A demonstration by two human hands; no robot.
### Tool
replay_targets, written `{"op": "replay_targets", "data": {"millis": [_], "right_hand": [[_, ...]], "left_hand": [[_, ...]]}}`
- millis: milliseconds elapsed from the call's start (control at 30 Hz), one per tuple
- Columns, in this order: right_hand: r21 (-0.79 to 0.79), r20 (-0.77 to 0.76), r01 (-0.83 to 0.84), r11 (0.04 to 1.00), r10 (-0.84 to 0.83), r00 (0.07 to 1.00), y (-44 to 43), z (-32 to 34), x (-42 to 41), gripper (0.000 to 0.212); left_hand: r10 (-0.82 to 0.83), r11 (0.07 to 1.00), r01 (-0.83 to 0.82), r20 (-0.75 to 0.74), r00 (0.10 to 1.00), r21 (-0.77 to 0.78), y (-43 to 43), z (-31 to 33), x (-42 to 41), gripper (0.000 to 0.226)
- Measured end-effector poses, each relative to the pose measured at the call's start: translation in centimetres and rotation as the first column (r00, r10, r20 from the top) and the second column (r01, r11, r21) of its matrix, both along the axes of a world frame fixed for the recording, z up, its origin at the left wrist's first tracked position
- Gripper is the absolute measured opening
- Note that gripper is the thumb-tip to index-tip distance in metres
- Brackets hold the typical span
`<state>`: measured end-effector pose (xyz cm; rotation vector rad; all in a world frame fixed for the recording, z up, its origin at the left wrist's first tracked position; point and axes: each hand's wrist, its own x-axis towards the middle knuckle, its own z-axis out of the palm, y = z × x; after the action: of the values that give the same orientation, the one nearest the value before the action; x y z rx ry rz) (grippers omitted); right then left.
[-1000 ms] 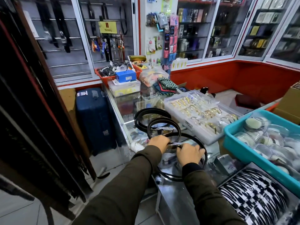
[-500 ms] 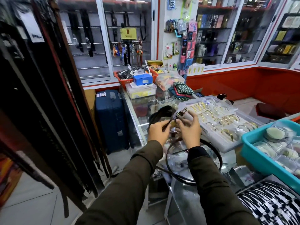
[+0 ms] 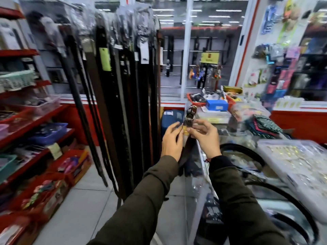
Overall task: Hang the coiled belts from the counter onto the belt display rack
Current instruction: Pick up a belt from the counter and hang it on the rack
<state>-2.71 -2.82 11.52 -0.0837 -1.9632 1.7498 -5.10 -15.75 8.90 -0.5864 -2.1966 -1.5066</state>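
I hold a dark belt (image 3: 189,116) upright by its buckle end, above the left edge of the glass counter (image 3: 200,183). My left hand (image 3: 172,140) grips it from the left and my right hand (image 3: 207,137) from the right; its strap drops between my wrists. Left of my hands stands the belt display rack (image 3: 122,55), crowded with several long dark belts hanging to near the floor. Two more coiled black belts (image 3: 247,152) lie on the counter at the right.
Red shelves (image 3: 35,119) with baskets and boxes line the left side. A clear tray of gold bangles (image 3: 292,156) sits on the counter at the right. A blue suitcase (image 3: 169,119) stands behind the rack. Tiled floor lies open below my arms.
Both hands lifted the belt's buckle end off the counter and carried it up and left. My view turned left, bringing the hanging belts into full sight.
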Motion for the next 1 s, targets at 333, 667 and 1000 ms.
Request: {"op": "replay_targets", "data": {"millis": [333, 667, 1000], "right_hand": [[-0.160, -0.174, -0.263, 0.951, 0.235, 0.956, -9.6, 7.8, -4.1, 0.024], [-0.131, -0.340, -0.473, 0.871, 0.408, 0.847, -20.7, 17.8, -8.8, 0.026], [-0.050, -0.415, -0.543, 0.838, 0.477, 0.775, -28.5, 25.8, -9.6, 0.030]], "left_hand": [[0.048, 0.900, -0.075, 0.073, 0.996, 0.429, -9.4, 7.9, -3.2, 0.027], [0.200, 0.831, -0.127, -0.078, 0.977, 0.542, -19.7, 18.0, -5.4, 0.009], [0.271, 0.800, -0.154, -0.121, 0.955, 0.580, -28.1, 25.8, -6.3, 0.034]]}}
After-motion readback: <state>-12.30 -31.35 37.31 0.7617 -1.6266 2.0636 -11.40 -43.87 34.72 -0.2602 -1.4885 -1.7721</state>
